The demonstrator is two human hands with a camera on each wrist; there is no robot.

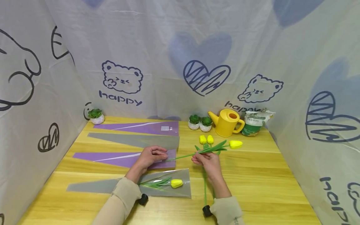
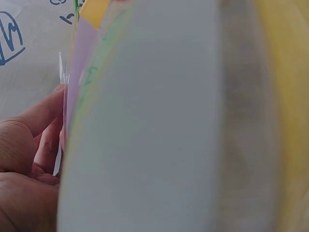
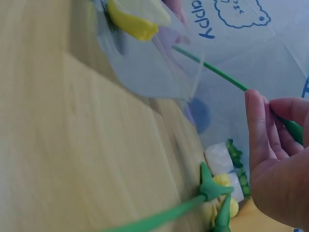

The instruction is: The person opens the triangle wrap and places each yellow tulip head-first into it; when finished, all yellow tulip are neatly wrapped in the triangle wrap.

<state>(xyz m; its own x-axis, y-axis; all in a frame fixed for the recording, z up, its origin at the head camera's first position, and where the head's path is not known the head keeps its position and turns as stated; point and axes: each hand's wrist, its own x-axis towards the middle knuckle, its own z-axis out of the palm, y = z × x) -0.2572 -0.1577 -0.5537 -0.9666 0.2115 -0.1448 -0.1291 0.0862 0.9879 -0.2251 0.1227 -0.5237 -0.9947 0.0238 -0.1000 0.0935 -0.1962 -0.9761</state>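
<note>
Tulip [image 1: 215, 148] probably light, bendy: left hand [image 1: 152, 157] at purple sleeve [image 1: 118, 162], can't tell if pinching, stem [image 1: 182, 157] tail just beside that hand, right hand [image 1: 209, 164] pinching stem by the leaves [image 1: 222, 144], likely best hold, bloom [image 1: 235, 144] right of that grip, seemingly squashable

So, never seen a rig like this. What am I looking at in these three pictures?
There is no machine: a person works bare-handed. The wide picture is taken from the head, looking forward and down; the two close, tilted ones come from the left and right wrists. On the wooden table lie four flat sleeves, two purple, two gray; the nearest gray sleeve has a yellow tulip in it. Behind stand potted plants, a watering can and a bag. The right hand pinches another tulip; the left hand holds the nearer purple sleeve.
</note>
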